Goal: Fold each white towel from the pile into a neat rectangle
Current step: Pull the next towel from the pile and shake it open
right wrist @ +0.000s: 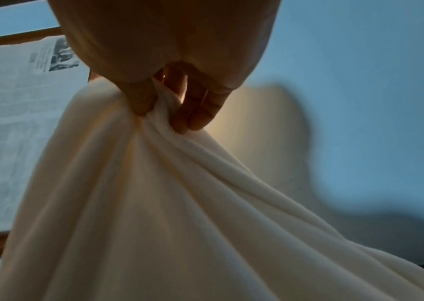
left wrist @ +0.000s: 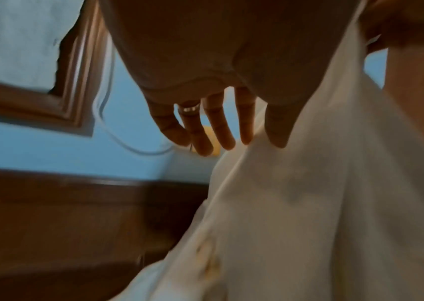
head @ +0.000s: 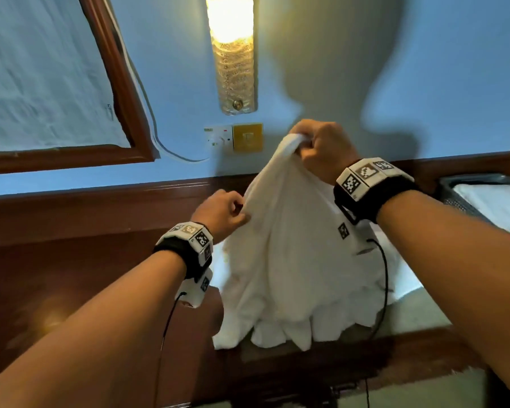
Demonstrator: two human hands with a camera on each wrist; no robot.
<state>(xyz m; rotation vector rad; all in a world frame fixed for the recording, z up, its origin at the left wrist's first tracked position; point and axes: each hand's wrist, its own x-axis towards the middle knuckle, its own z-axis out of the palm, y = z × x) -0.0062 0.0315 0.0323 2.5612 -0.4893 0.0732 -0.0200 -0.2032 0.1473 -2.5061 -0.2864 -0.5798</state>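
Okay, I had the white towel [head: 280, 254] lifted off the wooden desk [head: 86, 290], its lower folds bunched on the surface near the edge. My right hand [head: 321, 145] clenched the top of the cloth, far and high. My left hand [head: 221, 213] pinched the towel's left edge lower down. Folded towels sat in a dark tray [head: 454, 184] far right

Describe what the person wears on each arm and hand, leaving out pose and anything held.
Both forearms are bare, no sleeves. Each wrist carries a black band with white blocks bearing black-and-white square markers. A thin black cable hangs from each band. The left hand wears a shiny ring.
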